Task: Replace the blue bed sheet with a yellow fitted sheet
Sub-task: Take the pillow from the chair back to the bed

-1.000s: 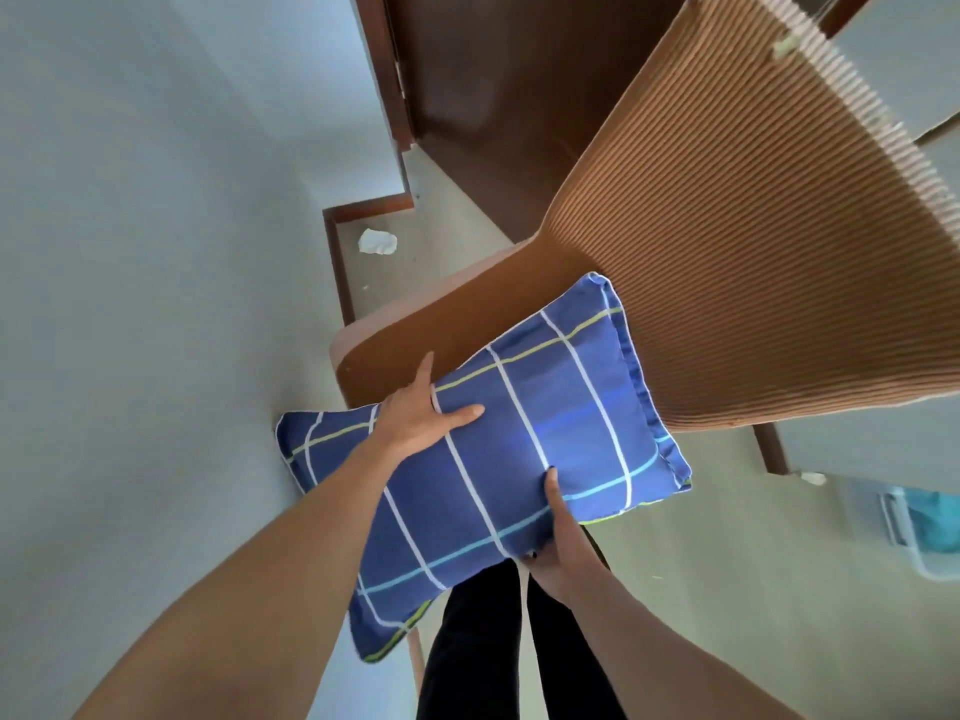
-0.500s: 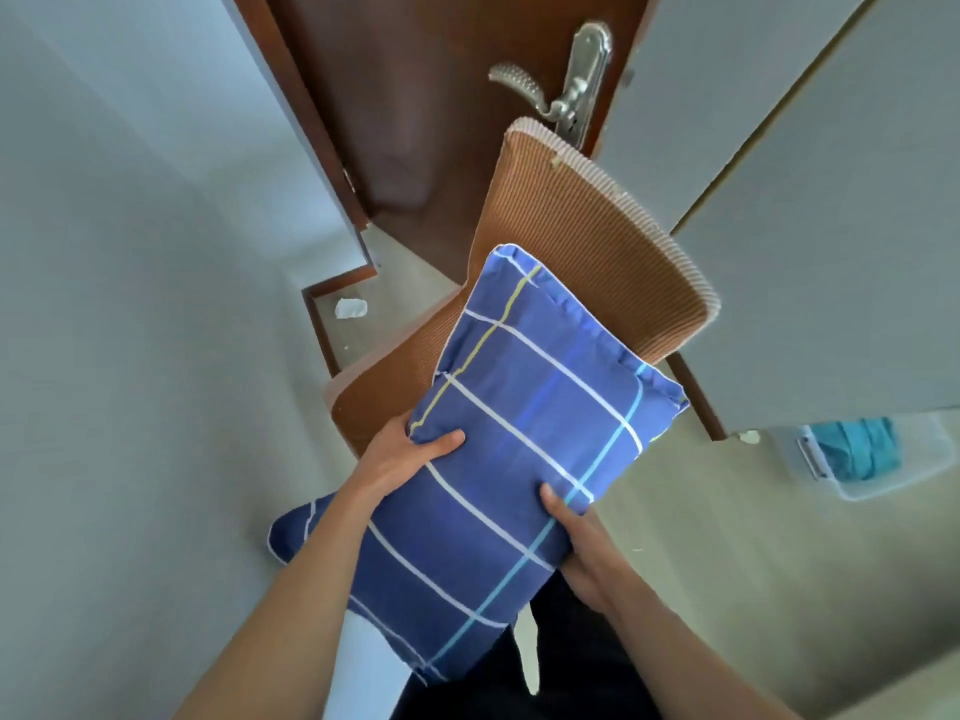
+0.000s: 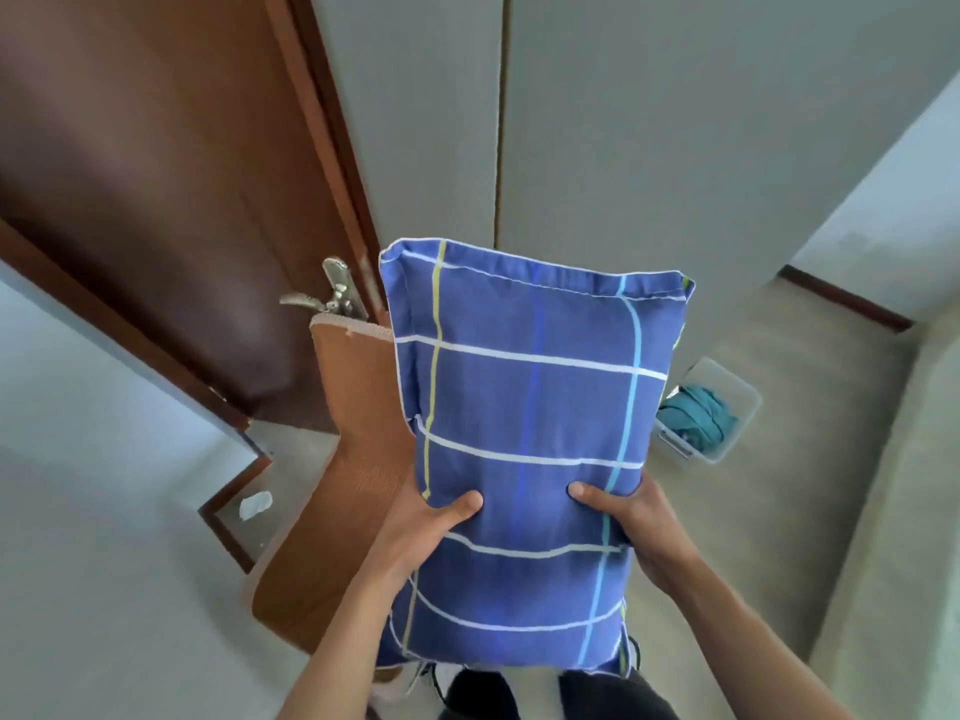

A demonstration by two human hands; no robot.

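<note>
I see no words to read on anything. One clear bin (image 3: 730,402) on the floor holds teal cloth (image 3: 696,414). One blue checked pillow (image 3: 524,449) stands upright in front of me. My left hand (image 3: 421,527) and right hand (image 3: 631,517) grip its sides, thumbs pressed on front; the other fingers are hidden behind. One brown chair (image 3: 343,491) stands just left.

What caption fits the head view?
Both hands, left hand and right hand, hold a blue plaid pillow upright before a brown chair.
</note>
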